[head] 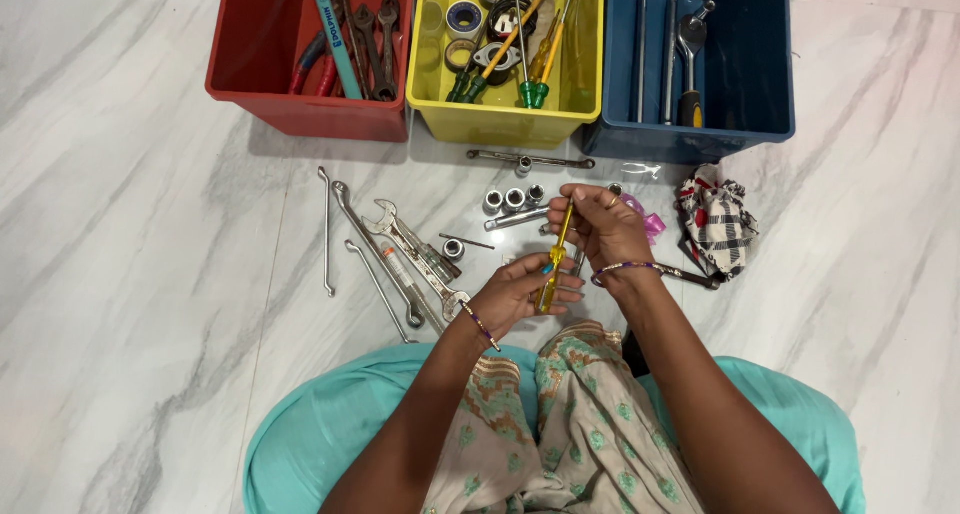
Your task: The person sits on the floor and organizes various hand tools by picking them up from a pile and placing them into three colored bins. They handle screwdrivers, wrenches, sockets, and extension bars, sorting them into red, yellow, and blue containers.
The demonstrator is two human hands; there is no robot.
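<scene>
Yellow-handled screwdriver [553,259] held between both hands above the marble floor [130,224], just over the knees. Left hand [520,296] cupped around the handle end, fingers closed on it. Right hand [600,229] pinching the metal shaft near the tip. Spanners [400,254] and small sockets [512,198] lying near, before red bin [300,114], yellow bin [500,119], blue bin [740,124]. Checked cloth [716,224] at right.

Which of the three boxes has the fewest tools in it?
The blue plastic box on the right: only a few long metal tools. The red and yellow ones look fuller.
</scene>
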